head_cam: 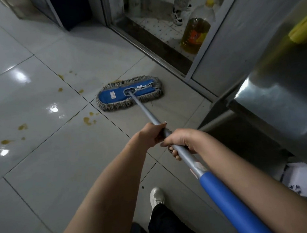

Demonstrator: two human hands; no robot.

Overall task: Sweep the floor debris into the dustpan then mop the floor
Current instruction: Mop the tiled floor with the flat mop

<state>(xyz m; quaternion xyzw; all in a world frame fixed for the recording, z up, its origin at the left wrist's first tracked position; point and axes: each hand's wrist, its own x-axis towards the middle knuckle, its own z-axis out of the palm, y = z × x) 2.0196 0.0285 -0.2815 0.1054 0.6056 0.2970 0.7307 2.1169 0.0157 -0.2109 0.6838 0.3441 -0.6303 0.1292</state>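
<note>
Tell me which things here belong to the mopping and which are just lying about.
For the job: mop, its handle gripped by left hand and right hand; yellowish spots on the floor tiles.
Lying about: bottle of yellow liquid; yellow object at right; steel unit.

1 mop (129, 93), 2 hands (151, 134) (182, 141)

Blue mop head (129, 93) w/ grey fringe, grey floor tiles (61, 159) (brown-yellow stains (87, 121)).
</note>
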